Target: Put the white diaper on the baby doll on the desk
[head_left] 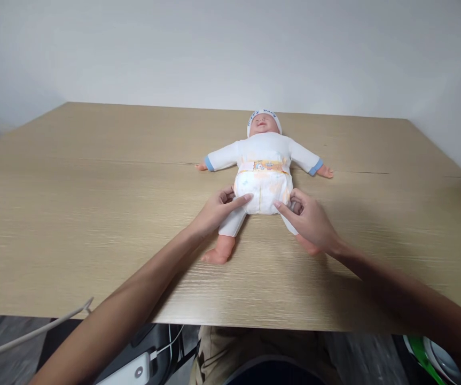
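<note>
A baby doll point(265, 141) in a white suit with blue cuffs and a white printed cap lies on its back, arms spread and feet toward me. Around its hips sits a white diaper point(261, 184), with an orange patterned band across the waist. My left hand point(218, 206) grips the diaper's edge by the leg on the left, thumb on the front and fingers curled at the side. On the other side my right hand point(308, 216) holds the opposite leg edge the same way. The fingertips are partly hidden behind the diaper.
The doll lies on a light wooden table point(94, 224) with a seam across it, against a pale wall point(222, 53). A white cable point(33, 334) runs past the near left edge. Below are a white power bank-like device point(130, 371) and a green-edged object point(422, 355).
</note>
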